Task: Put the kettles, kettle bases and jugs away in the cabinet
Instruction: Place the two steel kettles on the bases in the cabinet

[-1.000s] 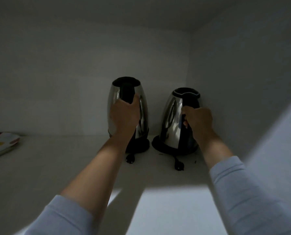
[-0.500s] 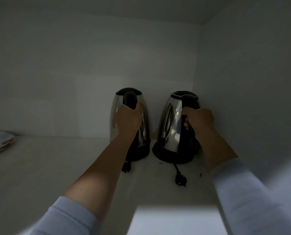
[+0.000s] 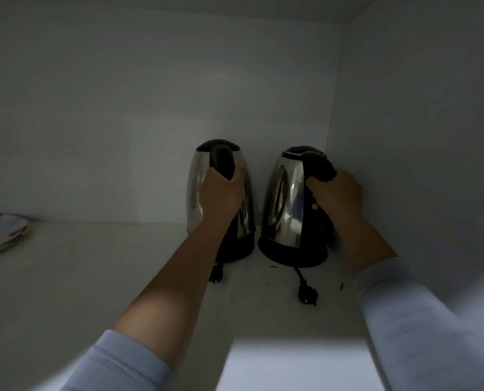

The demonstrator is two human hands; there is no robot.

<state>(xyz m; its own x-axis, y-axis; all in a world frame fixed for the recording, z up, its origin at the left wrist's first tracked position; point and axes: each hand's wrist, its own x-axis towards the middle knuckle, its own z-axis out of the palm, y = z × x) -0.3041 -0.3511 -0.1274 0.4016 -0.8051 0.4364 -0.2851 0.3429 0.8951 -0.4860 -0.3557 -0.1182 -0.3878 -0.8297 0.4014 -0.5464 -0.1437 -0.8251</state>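
Inside the dim white cabinet (image 3: 404,136), two steel kettles stand side by side at the far right of the shelf (image 3: 66,277), close to the back wall and the right side wall. The left hand (image 3: 221,196) has its grip clenched round the black handle of the left kettle (image 3: 195,190), fingers wrapped from the near side. The right hand (image 3: 335,196) grasps the black handle of the right kettle (image 3: 286,204) in the same way, one fingertip showing under the handle.

Each kettle sits upright on a black kettle base: the left base (image 3: 241,248) is partly hidden by the forearm, the right base (image 3: 291,255) shows as a dark round disc under its kettle. The two bases are just beside each other (whether they touch is hard to tell in the low light). A short black cord with a plug (image 3: 307,294) trails from the right base toward the near edge; another plug (image 3: 217,275) lies beside the left forearm.

At the far left of the shelf lies the edge of a spotted plate (image 3: 1,235), well apart from the kettles. Both arms wear pale blue sleeves pushed up from the wrists.
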